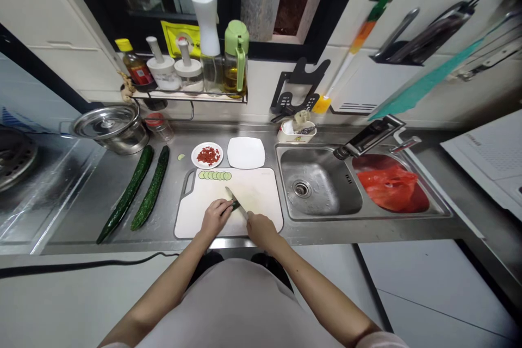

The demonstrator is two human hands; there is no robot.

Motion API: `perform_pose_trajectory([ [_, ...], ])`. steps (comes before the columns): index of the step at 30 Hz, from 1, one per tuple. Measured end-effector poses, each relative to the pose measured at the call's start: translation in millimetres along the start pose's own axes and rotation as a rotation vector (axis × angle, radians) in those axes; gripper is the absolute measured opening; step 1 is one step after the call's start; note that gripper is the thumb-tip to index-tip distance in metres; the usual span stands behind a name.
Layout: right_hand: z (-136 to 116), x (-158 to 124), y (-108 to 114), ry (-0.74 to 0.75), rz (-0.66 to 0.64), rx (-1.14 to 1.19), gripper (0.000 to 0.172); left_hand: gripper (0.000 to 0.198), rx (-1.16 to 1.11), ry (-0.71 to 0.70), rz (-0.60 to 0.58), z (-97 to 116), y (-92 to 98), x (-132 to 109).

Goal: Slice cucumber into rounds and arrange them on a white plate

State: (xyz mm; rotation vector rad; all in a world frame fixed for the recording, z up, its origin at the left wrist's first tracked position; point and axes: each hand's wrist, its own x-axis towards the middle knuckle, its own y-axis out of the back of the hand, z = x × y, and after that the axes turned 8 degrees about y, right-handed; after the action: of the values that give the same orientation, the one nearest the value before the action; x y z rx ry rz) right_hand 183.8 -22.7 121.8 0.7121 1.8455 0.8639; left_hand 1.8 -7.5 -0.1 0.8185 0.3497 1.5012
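Observation:
My right hand is closed round the handle of a knife, whose blade points up and to the left over the white cutting board. Against the blade lies a short dark green piece of cucumber, and my left hand grips its left end, partly hiding it. Along the board's upper left, a row of thin cucumber slices overlaps. Behind the board stand a small plate of red pieces and a bare white square plate.
Two whole cucumbers lie on the steel counter to the left, near a lidded pot. On the right is a sink with a faucet and a red plastic bag. Bottles and jars fill a wall rack.

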Motion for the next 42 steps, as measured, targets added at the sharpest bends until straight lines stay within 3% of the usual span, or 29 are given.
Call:
perform_pose_trajectory([
  [14, 2.4, -21.1, 5.5, -0.045, -0.084, -0.010, 0.030, 0.024, 0.002, 0.027, -0.009, 3.9, 1.4, 0.5],
  [36, -1.8, 13.0, -1.5, 0.002, -0.009, -0.021, 0.030, 0.023, -0.027, 0.038, -0.033, 0.8, 2.4, 3.2],
  [42, 2.4, 8.3, -6.8, 0.004, -0.013, -0.018, 0.029, 0.023, -0.036, 0.055, -0.041, 0.2, 1.8, 2.4],
])
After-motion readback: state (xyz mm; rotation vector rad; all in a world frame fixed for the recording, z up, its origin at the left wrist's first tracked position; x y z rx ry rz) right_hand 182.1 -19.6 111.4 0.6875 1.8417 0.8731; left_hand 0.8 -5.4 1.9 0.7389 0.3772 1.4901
